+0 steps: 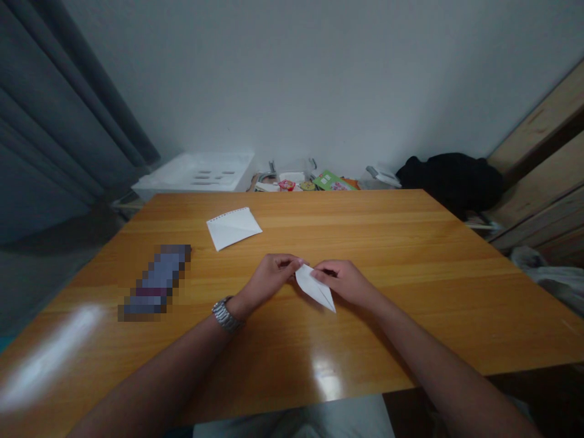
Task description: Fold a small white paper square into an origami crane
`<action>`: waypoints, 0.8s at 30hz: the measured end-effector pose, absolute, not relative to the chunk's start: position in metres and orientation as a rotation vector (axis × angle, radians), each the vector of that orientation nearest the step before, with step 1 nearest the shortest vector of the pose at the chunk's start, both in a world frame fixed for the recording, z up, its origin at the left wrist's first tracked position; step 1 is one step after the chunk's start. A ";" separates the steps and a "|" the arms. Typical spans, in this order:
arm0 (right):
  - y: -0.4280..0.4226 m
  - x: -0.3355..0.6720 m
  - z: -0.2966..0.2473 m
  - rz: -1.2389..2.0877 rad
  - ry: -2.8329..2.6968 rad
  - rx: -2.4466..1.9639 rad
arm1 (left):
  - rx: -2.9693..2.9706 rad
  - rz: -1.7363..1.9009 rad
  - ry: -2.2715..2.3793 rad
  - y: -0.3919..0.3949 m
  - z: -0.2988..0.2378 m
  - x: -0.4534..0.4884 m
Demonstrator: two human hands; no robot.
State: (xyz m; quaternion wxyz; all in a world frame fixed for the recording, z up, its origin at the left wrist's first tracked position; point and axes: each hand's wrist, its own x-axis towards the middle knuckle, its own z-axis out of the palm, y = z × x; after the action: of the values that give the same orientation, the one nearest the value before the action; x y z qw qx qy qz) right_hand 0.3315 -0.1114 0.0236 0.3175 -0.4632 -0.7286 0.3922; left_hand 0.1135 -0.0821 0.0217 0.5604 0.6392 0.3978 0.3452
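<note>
Closest to the camera, a pale strip of clothing point(319, 420) shows at the bottom edge, cut off by the frame, and both bare forearms reach forward over the wooden table point(410, 255). The left wrist wears a metal watch point(225, 314). The left hand point(269, 280) is curled, its fingertips point(296, 263) pinched together on the upper end of a folded white paper point(314, 287), a narrow pointed shape that lies slanting near the middle of the table, its tip toward the person. The right hand point(347, 281) is also closed on the paper, thumb and fingers gripping its upper right edge just beside the left fingertips; the two hands nearly meet over it. How much of the paper lies under the right hand is hidden, and its folds cannot be made out. To the left lies a dark flat object point(157, 280), blurred into blocks so its kind cannot be told. Farther back rests a second white sheet point(234, 227) with a perforated top edge, well apart from the hands. Beyond the table's far edge are a white box point(196, 172), a clutter of small colourful items point(310, 180) too small to identify, and a black bundle point(451, 179) against the wall.
</note>
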 end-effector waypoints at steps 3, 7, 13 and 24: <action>-0.111 0.332 0.023 1.037 -1.917 -1.210 | 1.505 0.808 0.919 -0.082 0.021 0.113; -0.110 0.333 0.022 1.008 -1.920 -1.225 | 1.613 0.835 0.947 -0.085 0.027 0.115; -0.110 0.333 0.024 0.949 -1.970 -1.253 | 1.800 0.840 0.959 -0.089 0.032 0.118; -0.108 0.337 0.019 0.994 -1.766 -1.298 | 1.798 0.977 1.129 -0.082 0.024 0.117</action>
State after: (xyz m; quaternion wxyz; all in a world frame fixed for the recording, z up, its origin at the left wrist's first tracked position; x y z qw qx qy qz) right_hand 0.3366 -0.1080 0.0194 0.3592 -0.5034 -0.6849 0.3853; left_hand 0.1167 -0.0821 0.0239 0.3915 0.7080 0.4444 0.3847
